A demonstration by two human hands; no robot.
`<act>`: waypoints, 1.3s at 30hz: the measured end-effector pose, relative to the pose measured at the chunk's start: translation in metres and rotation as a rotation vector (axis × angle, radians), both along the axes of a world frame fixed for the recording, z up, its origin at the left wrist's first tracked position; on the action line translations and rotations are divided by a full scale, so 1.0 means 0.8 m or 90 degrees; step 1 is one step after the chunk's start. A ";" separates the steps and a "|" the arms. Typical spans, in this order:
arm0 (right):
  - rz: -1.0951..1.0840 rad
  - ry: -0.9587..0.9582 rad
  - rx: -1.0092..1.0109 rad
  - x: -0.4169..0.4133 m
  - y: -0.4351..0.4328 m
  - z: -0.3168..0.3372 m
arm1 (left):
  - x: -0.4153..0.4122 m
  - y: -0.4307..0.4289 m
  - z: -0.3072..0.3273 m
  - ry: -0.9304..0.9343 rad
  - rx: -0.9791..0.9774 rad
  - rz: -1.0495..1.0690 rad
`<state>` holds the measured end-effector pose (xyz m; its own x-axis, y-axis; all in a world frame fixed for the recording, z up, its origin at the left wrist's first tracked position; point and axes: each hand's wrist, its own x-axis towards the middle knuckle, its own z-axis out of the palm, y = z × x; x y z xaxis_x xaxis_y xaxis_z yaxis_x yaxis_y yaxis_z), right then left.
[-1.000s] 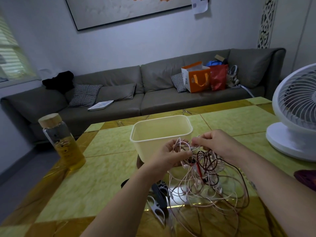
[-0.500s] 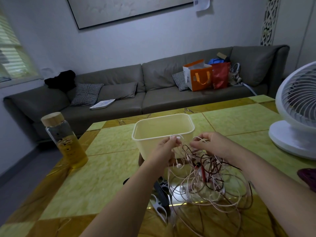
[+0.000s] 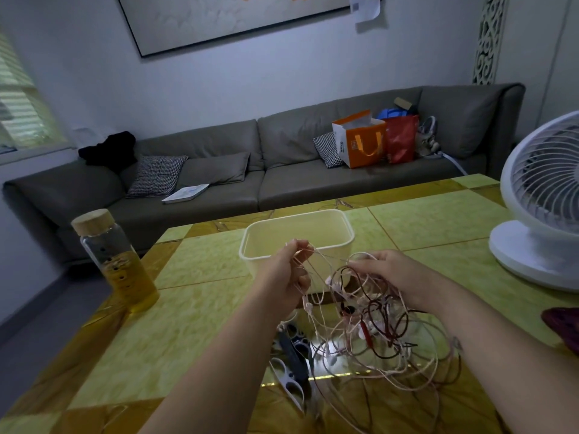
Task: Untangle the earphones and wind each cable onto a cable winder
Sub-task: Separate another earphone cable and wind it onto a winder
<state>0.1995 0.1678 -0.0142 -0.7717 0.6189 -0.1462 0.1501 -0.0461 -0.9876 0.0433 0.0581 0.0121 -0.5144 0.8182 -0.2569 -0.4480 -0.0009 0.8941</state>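
A tangle of white and dark red earphone cables [image 3: 372,321] hangs between my hands and spills onto the yellow-green table [image 3: 200,311]. My left hand [image 3: 282,277] pinches a few white strands and holds them up, in front of the cream plastic tub [image 3: 297,236]. My right hand [image 3: 388,270] grips the top of the bundle, a little lower and to the right. Black and white cable winders [image 3: 291,361] lie flat on the table under the cables, below my left wrist.
A glass bottle with a wooden cap [image 3: 116,261] and yellow liquid stands at the table's left edge. A white fan [image 3: 545,208] stands at the right. A dark red thing [image 3: 564,327] lies at the right edge. A grey sofa [image 3: 250,170] with bags is behind.
My left hand has lifted up and to the left, drawing white strands out of the tangle. My right hand stays on the bundle, and the gap between the hands has widened.
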 end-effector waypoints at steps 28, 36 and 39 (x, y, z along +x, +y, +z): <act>-0.605 0.024 0.168 0.013 0.036 -0.024 | -0.042 -0.010 0.012 0.473 -0.121 0.073; -0.345 -0.350 0.390 0.013 0.035 -0.056 | -0.038 -0.011 0.013 0.513 -0.050 0.137; -0.266 -0.549 0.505 0.014 0.024 -0.059 | -0.037 -0.011 0.017 0.509 -0.017 0.135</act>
